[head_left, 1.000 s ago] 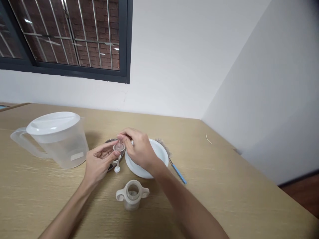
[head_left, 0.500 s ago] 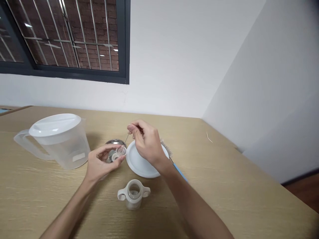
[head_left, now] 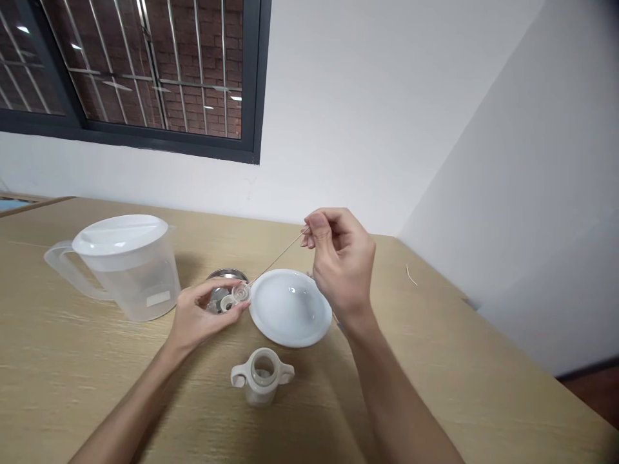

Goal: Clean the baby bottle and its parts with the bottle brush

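Note:
My left hand (head_left: 198,316) pinches a small clear round piece (head_left: 240,293), ringed inside, between thumb and fingers. A small whitish ring (head_left: 227,303) shows just below it; whether it is held too, I cannot tell. In my right hand (head_left: 343,258), a thin straight rod (head_left: 280,256) is gripped between thumb and fingers. It slants down leftward, its lower tip near the clear piece's upper right edge. Behind the left fingers is a shiny metal bowl (head_left: 228,273), partly hidden. A white plate (head_left: 285,309) lies between the hands. Nearer me stands an open two-handled bottle (head_left: 262,380).
A translucent lidded jug (head_left: 140,277) stands at the left. Mostly hidden behind my right wrist is a blue-handled brush (head_left: 339,326). A thin pale strand (head_left: 411,275) lies on the wooden table (head_left: 459,361) at the right. Walls and a barred window rise behind.
My right hand has moved up and to the right, drawing the rod away from the middle of the clear piece to a flatter slant. My left hand keeps its pinch.

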Available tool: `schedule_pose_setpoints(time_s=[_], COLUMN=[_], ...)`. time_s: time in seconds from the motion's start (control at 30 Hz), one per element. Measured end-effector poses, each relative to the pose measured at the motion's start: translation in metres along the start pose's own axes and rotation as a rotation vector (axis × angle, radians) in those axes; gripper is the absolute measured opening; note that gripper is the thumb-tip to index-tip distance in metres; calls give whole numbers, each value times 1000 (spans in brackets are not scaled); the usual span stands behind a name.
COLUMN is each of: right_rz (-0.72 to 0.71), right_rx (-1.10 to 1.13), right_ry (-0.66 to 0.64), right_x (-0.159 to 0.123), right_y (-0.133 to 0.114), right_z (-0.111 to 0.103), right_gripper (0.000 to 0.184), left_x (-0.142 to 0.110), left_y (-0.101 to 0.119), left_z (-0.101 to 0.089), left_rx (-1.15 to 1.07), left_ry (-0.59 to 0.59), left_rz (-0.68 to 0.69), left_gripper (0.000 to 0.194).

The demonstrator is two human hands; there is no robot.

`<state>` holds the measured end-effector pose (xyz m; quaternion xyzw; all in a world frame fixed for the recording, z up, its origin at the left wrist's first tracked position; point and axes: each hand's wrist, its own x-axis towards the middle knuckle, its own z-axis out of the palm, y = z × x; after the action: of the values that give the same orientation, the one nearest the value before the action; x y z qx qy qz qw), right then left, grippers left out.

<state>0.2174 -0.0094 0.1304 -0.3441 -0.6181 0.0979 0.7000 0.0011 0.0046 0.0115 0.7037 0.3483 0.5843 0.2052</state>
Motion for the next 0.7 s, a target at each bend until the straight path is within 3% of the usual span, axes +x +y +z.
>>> schedule_pose_setpoints(time_s=[0.47,0.7], right_rz=[25,48], right_rx=[-30,-46], right_ry=[-61,-172], right_x=[-4,-19], right_y=[3,5], right_z=[6,23], right_gripper=[19,19], left_x=[-1,3], left_y=[2,9], left_z=[0,5], left_rx=[-28,-130], left_ry=[14,66], left_rz=[-20,-156], left_gripper=[33,35])
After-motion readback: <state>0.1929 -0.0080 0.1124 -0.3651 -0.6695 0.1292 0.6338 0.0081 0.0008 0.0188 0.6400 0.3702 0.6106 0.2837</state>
